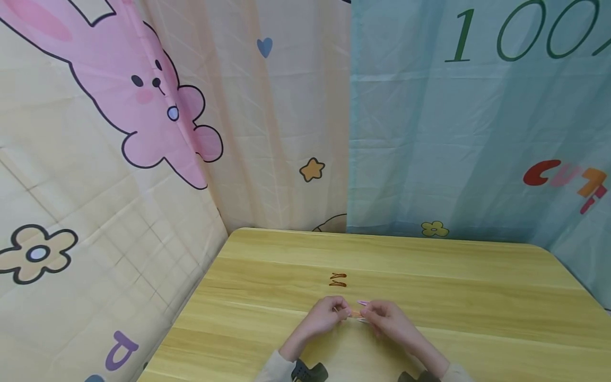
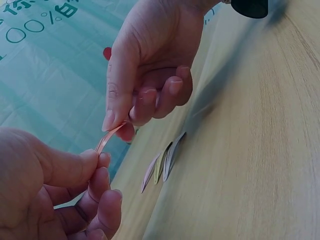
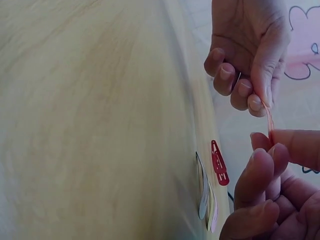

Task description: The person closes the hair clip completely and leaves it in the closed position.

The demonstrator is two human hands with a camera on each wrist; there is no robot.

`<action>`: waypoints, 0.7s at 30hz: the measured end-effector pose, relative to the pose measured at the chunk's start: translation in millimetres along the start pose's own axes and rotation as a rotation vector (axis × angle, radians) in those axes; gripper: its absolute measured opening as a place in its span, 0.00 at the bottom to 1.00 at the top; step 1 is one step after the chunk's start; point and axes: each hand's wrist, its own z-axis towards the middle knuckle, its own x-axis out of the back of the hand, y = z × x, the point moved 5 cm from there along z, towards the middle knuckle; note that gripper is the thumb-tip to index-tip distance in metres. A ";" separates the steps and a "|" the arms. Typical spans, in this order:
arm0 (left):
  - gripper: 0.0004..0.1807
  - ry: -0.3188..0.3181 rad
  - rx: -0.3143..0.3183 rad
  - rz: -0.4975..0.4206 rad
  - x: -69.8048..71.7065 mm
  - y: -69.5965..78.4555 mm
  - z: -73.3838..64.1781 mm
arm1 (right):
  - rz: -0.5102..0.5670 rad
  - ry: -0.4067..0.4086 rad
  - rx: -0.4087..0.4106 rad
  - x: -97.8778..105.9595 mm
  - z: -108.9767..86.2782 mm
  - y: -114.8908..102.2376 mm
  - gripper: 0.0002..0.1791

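Between my hands is an orange snap hair clip [image 2: 110, 136], held above the wooden table. My left hand [image 1: 324, 315] pinches one end between thumb and forefinger. The thumb and forefinger of my right hand [image 1: 389, 321] pinch the other end. Fingertips cover both ends, so only the middle of the clip shows. On the table below lie a pink hair clip [image 2: 149, 172], a yellow hair clip [image 2: 160, 164] and a grey hair clip [image 2: 172, 157], side by side. In the head view, the right hand partly hides this group.
Two reddish-brown hair clips [image 1: 338, 284] lie beyond the hands on the light wooden table [image 1: 453, 276]. A cream curtain with a pink rabbit [image 1: 110, 90] hangs along the left and back. A blue-green curtain [image 1: 429, 132] hangs behind the table's right side.
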 end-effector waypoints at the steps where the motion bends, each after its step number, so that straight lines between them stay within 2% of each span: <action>1: 0.06 0.000 0.002 -0.003 0.0 0.1 -0.1 | -0.002 0.012 -0.004 0.9 0.2 0.0 0.16; 10: 0.06 0.015 -0.001 0.005 -1.0 -2.6 1.5 | -0.026 0.040 -0.043 4.6 1.9 1.3 0.16; 21: 0.06 0.039 -0.013 0.075 -2.0 -7.7 2.7 | 0.028 -0.024 -0.022 6.9 4.7 2.9 0.15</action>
